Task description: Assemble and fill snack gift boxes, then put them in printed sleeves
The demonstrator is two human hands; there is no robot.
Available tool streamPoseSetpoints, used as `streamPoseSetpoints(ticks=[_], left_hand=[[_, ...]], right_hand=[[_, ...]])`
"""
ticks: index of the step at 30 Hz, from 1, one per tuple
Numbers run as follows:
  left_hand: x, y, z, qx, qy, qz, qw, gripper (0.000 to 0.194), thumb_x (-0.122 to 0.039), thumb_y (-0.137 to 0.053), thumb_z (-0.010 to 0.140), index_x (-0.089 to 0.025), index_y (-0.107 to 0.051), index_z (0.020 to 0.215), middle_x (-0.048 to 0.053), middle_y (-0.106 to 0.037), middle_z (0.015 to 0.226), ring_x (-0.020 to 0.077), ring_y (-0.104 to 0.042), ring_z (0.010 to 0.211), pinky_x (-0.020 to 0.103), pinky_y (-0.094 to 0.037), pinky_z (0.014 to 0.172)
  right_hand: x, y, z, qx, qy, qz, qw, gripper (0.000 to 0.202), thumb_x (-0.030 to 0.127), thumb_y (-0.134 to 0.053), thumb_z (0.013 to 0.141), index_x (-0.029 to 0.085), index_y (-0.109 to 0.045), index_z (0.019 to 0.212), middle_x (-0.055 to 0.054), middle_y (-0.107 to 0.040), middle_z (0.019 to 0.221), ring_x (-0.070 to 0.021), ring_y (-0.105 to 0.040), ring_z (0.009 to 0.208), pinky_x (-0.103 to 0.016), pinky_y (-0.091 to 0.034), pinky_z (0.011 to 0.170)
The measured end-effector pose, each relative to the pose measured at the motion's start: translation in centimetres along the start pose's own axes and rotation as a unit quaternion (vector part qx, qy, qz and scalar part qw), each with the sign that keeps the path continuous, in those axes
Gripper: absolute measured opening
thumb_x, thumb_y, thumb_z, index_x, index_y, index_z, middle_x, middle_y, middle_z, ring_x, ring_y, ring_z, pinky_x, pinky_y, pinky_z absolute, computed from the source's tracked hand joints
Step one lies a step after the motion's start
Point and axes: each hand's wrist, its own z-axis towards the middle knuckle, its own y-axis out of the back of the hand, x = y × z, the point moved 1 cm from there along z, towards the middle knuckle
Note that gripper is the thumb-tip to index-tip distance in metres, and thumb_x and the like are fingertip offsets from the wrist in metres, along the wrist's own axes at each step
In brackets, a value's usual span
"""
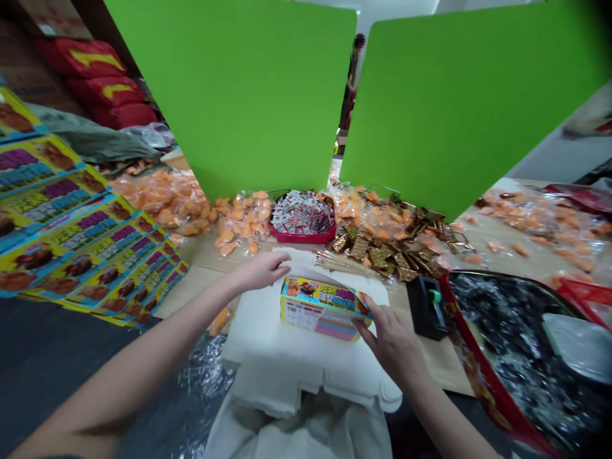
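Note:
A small printed carton (325, 308), yellow, blue and pink with food pictures, sits on white flat cardboard blanks (268, 347) in front of me. My right hand (394, 338) grips the carton's right end, thumb on the near side and fingers over the top. Above the carton's left end is my left hand (265, 271), its fingers curled close to the white cardboard edge. Whatever lies between those fingers is hidden. Just beyond the carton is a bundle of thin wooden sticks (347, 262).
Stacked printed cartons (95, 248) rise at left. Ahead are a red tray of small packets (303, 220), gold sachets (382, 252) and orange wrapped pieces (243, 220). Green panels (248, 95) stand behind. A black tape dispenser (426, 309) and large red-rimmed tray (478, 363) are at right.

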Motion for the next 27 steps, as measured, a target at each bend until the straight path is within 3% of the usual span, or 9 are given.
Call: streamPoseSetpoints(ticks=[2,5,7,9,13,17,20,23,27], left_hand=[[-0.9,-0.4,0.4,0.008,0.018,0.016,1.000,0.031,-0.027,-0.042,0.085,-0.016,-0.062,0.106,0.000,-0.061,0.066,0.0149,-0.057,0.054,0.027,-0.048,0.061],[-1.8,-2.6,-0.8,-0.023,0.032,0.051,0.998,0.046,-0.019,-0.040,0.084,-0.012,-0.048,0.129,0.010,-0.064,0.092,0.0219,-0.062,0.083,0.034,-0.047,0.080],[-2.0,-4.4,-2.7,-0.057,0.026,0.068,0.996,0.055,-0.022,-0.040,0.087,-0.014,-0.032,0.141,0.013,-0.060,0.104,0.0244,-0.058,0.097,0.038,-0.044,0.088],[-1.7,-5.9,-5.0,-0.070,-0.003,0.073,0.995,0.062,-0.032,-0.044,0.090,-0.021,-0.021,0.146,0.010,-0.055,0.104,0.0232,-0.056,0.096,0.037,-0.046,0.085],[0.5,-7.5,-8.2,-0.081,-0.084,0.126,0.985,0.054,-0.040,-0.051,0.087,-0.035,-0.036,0.139,0.008,-0.049,0.105,0.0231,-0.054,0.096,0.037,-0.048,0.082],[2.0,-6.5,-8.3,-0.102,-0.176,0.170,0.964,0.045,-0.040,-0.053,0.087,-0.034,-0.047,0.131,0.013,-0.036,0.134,0.0305,-0.042,0.121,0.045,-0.042,0.095],[0.2,-4.5,-7.4,-0.061,-0.207,0.133,0.967,0.044,-0.046,-0.052,0.086,-0.025,-0.052,0.125,0.014,-0.026,0.147,0.0320,-0.031,0.132,0.047,-0.035,0.103],[-3.4,-3.6,-6.1,-0.026,-0.175,0.102,0.979,0.038,-0.049,-0.049,0.087,-0.021,-0.059,0.110,0.011,-0.029,0.149,0.0288,-0.031,0.134,0.043,-0.035,0.104],[-7.4,-6.7,-4.3,-0.004,-0.110,0.225,0.968,0.073,-0.043,-0.066,0.076,-0.022,-0.035,0.139,0.019,-0.033,0.146,0.0357,-0.043,0.125,0.049,-0.041,0.095]], right_hand=[[0.1,-0.1,0.2,-0.002,-0.006,0.005,1.000,0.041,0.034,-0.045,0.092,0.011,-0.043,0.125,-0.007,-0.060,0.078,-0.0220,-0.055,0.071,-0.035,-0.047,0.064],[0.2,-0.4,0.1,-0.015,-0.018,0.025,0.999,0.042,0.034,-0.044,0.092,0.012,-0.041,0.127,-0.009,-0.061,0.082,-0.0226,-0.056,0.073,-0.036,-0.048,0.064],[0.1,-0.5,-0.3,-0.029,-0.023,0.043,0.998,0.042,0.033,-0.046,0.091,0.013,-0.040,0.128,-0.009,-0.062,0.084,-0.0222,-0.057,0.073,-0.035,-0.049,0.064],[-0.2,-0.5,-0.8,-0.034,-0.020,0.073,0.997,0.043,0.032,-0.050,0.090,0.015,-0.040,0.128,-0.008,-0.062,0.084,-0.0210,-0.057,0.073,-0.034,-0.050,0.064],[-1.5,0.7,-0.5,0.017,-0.012,0.131,0.991,0.055,0.036,-0.057,0.085,0.018,-0.037,0.133,-0.011,-0.061,0.099,-0.0241,-0.059,0.090,-0.039,-0.052,0.075],[-2.3,1.6,1.9,0.121,0.062,0.151,0.979,0.085,0.034,-0.067,0.077,0.017,-0.019,0.145,-0.017,-0.040,0.140,-0.0308,-0.035,0.132,-0.047,-0.043,0.099],[-2.4,1.3,2.8,0.182,0.151,0.129,0.963,0.069,0.023,-0.061,0.082,0.021,-0.027,0.143,-0.010,-0.045,0.140,-0.0269,-0.038,0.131,-0.043,-0.044,0.100],[-2.2,0.6,2.3,0.151,0.191,0.075,0.967,0.059,0.021,-0.052,0.088,0.019,-0.029,0.142,-0.008,-0.044,0.141,-0.0266,-0.038,0.131,-0.043,-0.043,0.102],[-1.3,0.1,0.4,0.085,0.186,0.051,0.977,0.061,0.013,-0.046,0.089,0.017,-0.022,0.145,-0.008,-0.044,0.141,-0.0255,-0.030,0.135,-0.043,-0.039,0.105]])
